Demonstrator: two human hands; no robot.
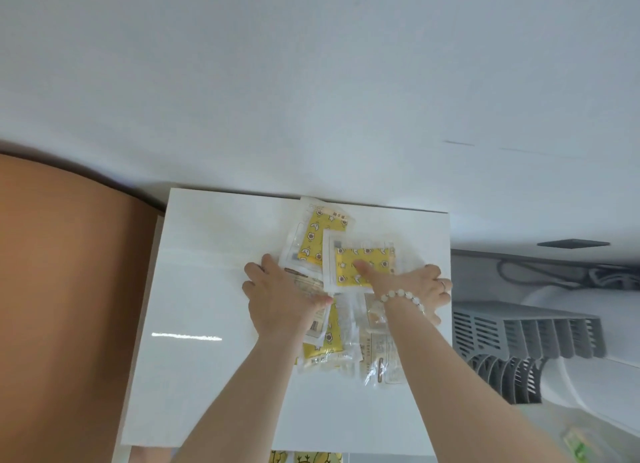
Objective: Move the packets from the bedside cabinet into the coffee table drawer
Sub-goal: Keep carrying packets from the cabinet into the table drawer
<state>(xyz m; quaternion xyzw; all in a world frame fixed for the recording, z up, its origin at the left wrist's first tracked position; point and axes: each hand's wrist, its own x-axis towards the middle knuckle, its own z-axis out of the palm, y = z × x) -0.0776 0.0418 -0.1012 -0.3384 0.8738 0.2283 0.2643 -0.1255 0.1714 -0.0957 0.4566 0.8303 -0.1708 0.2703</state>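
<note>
Several clear packets with yellow printed contents lie in a loose heap on the white bedside cabinet top [207, 289]. One packet [318, 234] lies at the back, another [360, 265] overlaps it in the middle, and more packets [377, 355] lie nearer me. My left hand [280, 300] rests on the heap's left side with its fingers curled around the packets' edges. My right hand [415, 286], with a bead bracelet on the wrist, presses on the middle packet from the right, thumb on its yellow part.
A brown padded headboard [69, 289] stands to the left of the cabinet. A white wall is behind. To the right sits a grey and white fan-like appliance [526, 334] with cables behind it. Yellow printed items [311, 457] show below the cabinet's front edge.
</note>
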